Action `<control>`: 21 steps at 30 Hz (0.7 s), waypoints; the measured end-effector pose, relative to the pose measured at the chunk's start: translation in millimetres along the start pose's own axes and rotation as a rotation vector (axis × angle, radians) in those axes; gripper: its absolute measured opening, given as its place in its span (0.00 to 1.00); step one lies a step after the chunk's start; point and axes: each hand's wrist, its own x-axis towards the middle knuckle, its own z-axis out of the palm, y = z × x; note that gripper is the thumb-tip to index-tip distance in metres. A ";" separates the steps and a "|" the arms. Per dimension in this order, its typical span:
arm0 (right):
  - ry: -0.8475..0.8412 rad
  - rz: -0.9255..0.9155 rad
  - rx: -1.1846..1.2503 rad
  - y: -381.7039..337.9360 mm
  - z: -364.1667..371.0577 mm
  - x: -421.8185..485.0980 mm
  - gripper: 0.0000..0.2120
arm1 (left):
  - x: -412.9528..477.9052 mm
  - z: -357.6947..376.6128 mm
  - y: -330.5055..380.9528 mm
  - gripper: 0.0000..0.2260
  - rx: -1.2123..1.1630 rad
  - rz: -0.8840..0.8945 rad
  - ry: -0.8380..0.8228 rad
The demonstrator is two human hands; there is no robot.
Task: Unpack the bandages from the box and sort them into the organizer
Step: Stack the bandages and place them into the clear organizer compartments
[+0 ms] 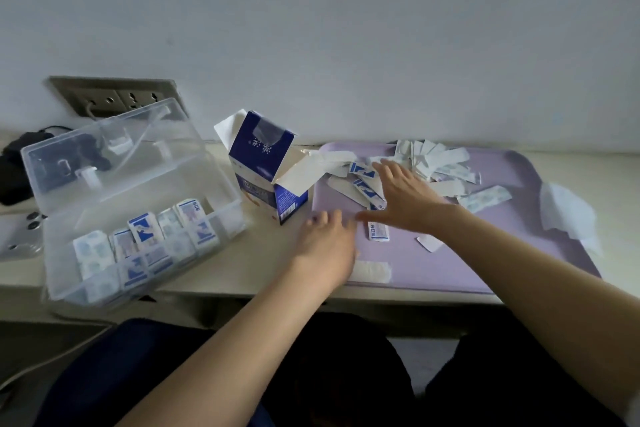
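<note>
Several organizer (145, 239) slots filled; loose bandages (436, 166) remain; left hand (325, 246), right hand (405, 198) fingers spread, holding nothing.

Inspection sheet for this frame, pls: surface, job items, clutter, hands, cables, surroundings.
Surface: pale table, purple tray on its right part.
Job's things: clear organizer at left, lid up, packed bandages in its front compartments; blue box open, upright beside the tray; loose bandages piled on the tray.
Clutter: crumpled paper at the tray's right edge; phone far left.
Hands: left hand open at the tray's left edge; right hand open, spread over the loose bandages.
Cables: white cable below the table, lower left.
Surroundings: wall socket behind the organizer; plain wall.
</note>
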 end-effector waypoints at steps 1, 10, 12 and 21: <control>-0.006 0.005 0.008 2.7 -0.9 4.9 0.50 | 3.0 -0.4 2.8 0.22 0.003 -0.019 -0.017; -0.019 0.062 0.158 23.2 -6.5 31.0 0.46 | 12.3 -3.6 9.6 0.20 0.003 -0.039 -0.059; 0.006 0.053 0.176 25.0 -6.7 32.2 0.42 | 12.4 -4.2 7.8 0.20 0.006 -0.031 -0.060; 0.016 -0.009 0.076 20.4 -13.6 13.5 0.20 | 10.4 -6.6 4.2 0.21 0.018 -0.006 -0.067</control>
